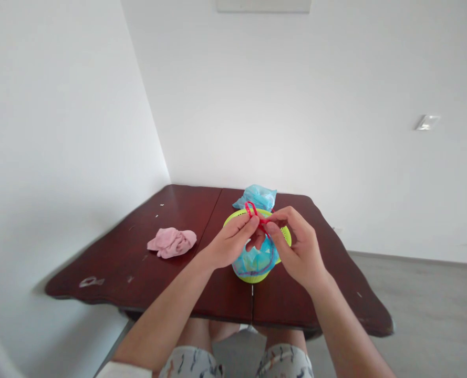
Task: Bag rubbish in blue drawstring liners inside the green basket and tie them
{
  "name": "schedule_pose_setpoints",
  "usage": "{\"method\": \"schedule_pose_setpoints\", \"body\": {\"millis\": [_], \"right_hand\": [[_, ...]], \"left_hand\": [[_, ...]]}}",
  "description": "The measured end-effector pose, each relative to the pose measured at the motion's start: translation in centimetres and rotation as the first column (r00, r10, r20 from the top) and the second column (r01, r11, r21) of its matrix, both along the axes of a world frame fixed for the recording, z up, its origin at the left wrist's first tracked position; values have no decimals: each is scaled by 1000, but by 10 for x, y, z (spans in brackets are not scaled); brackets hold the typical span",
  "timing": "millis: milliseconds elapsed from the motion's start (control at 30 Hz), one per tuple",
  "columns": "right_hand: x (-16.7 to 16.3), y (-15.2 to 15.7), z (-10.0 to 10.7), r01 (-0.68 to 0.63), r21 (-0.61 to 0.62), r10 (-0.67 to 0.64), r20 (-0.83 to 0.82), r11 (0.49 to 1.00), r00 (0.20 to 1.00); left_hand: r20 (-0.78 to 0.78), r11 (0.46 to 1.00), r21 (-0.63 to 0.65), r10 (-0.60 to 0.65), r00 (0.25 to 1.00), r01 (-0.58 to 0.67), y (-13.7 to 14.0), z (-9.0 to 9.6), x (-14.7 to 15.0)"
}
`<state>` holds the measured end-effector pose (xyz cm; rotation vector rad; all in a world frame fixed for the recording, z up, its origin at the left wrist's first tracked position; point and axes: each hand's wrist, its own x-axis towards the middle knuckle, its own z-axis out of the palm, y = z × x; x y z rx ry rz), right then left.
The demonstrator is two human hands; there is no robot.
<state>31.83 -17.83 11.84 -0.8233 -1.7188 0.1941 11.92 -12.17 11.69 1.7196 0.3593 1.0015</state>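
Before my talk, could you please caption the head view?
Left hand and right hand hold a red plastic strip over a perforated green basket draped with translucent blue plastic.

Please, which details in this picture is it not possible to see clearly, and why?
In the head view:
- Red ribbon: parts hidden by the left hand and right hand.
- Basket: inside mostly covered by the front bag and hands.
- Rear bag: contents obscured by its film.
- Wall panel: cut off by the upper edge.
- Wall plate: too small, blurred.
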Motion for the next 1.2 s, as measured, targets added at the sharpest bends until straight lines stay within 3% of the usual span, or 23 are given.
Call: {"method": "schedule_pose_setpoints", "body": {"millis": [200, 333, 500, 633, 733, 800, 833, 867, 933, 1000, 1033, 1100, 1133, 1200], "right_hand": [[-1, 2, -5, 62, 74, -70, 105, 995, 992], [-1, 4, -6, 141, 149, -161, 137, 979, 977], [-5, -2, -9, 169, 117, -161, -72, 979, 984], [-18, -9, -27, 151, 34, -142, -191, 988, 971], [-28, -8, -44, 207, -52, -208, -24, 977, 978], [-30, -7, -48, 277, -17, -275, 67, 961, 959], [-29, -7, -48, 304, 28, -305, 73, 952, 950], [-27, -7, -45, 314, 68, -318, 59, 947, 946], [-21, -7, -38, 252, 69, -254, 29, 965, 967], [-18, -4, -34, 70, -86, -71, -17, 994, 997], [-18, -1, -33, -43, -185, 30, -71, 982, 997], [-21, 7, -37, -220, -324, 153, -219, 920, 964], [-23, 11, -41, -272, -357, 175, -280, 894, 944], [-27, 19, -49, -322, -375, 187, -353, 869, 917]], "left_hand": [[-38, 999, -41, -6, 999, 4, 8, -10, 0], [42, 988, -147, 64, 997, -57, 10, -15, 0], [132, 959, -275, 106, 986, -66, 15, -22, 1], [217, 939, -341, 109, 970, -29, 20, -27, 1], [252, 972, -234, 71, 965, -10, 17, -24, -4], [118, 997, 28, 72, 990, -76, 13, -17, -13], [13, 969, 222, 111, 994, -111, 10, -13, -17], [-92, 895, 430, 177, 980, -121, 8, -9, -22], [-220, 661, 749, 325, 920, -54, 5, -1, -31], [-228, 463, 887, 418, 879, 10, 3, 3, -37], [-210, 407, 913, 451, 868, 10, 3, 4, -40], [-149, 361, 931, 490, 859, -45, 4, 4, -43], [-125, 370, 926, 489, 863, -76, 5, 2, -43], [-92, 439, 890, 441, 893, -124, 7, -3, -43]]}}
